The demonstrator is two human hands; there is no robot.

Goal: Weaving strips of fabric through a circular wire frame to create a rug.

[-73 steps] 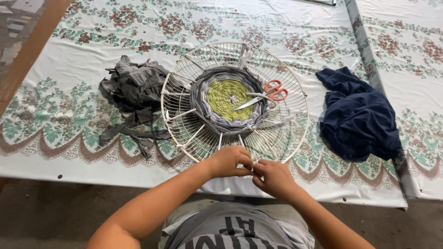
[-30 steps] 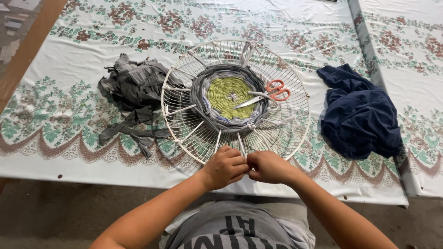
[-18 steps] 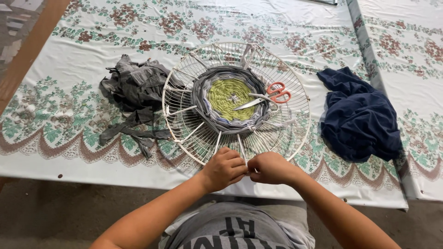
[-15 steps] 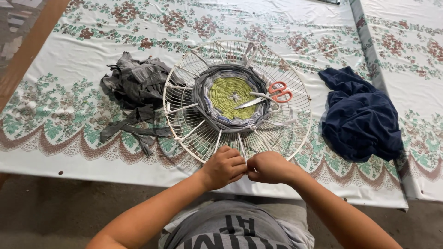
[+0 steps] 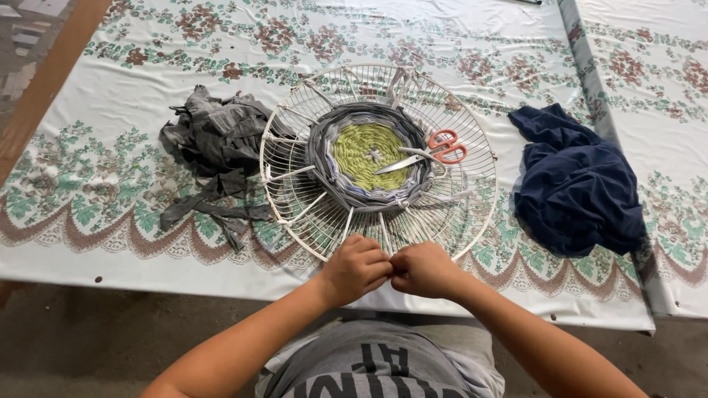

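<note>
The tabletop (image 5: 442, 44), covered by a floral cloth, fills most of the frame. At its centre lies a round white wire guard (image 5: 378, 161), flat on the cloth, with its lower rim nearest the person. A circular weaving (image 5: 369, 156), green at the core with grey bands outside, sits in the middle of the guard. White strips radiate from the weaving to the rim like spokes. A dark blue cloth (image 5: 575, 184) lies at centre right, well apart from the guard. A heap of grey fabric strips (image 5: 214, 147) lies at centre left, touching the guard's left edge. Orange-handled scissors (image 5: 428, 152) rest on the weaving's right side, blades pointing lower left.

Both hands meet at the lower rim, lower centre of the frame. The left hand (image 5: 356, 269) and right hand (image 5: 422, 270) are fisted, knuckles touching, fingers (image 5: 375, 259) pinched together on a white strip (image 5: 384, 234). That strip runs up-frame from the fingers toward the weaving, its long axis near vertical. Both hands are equally near it.
</note>
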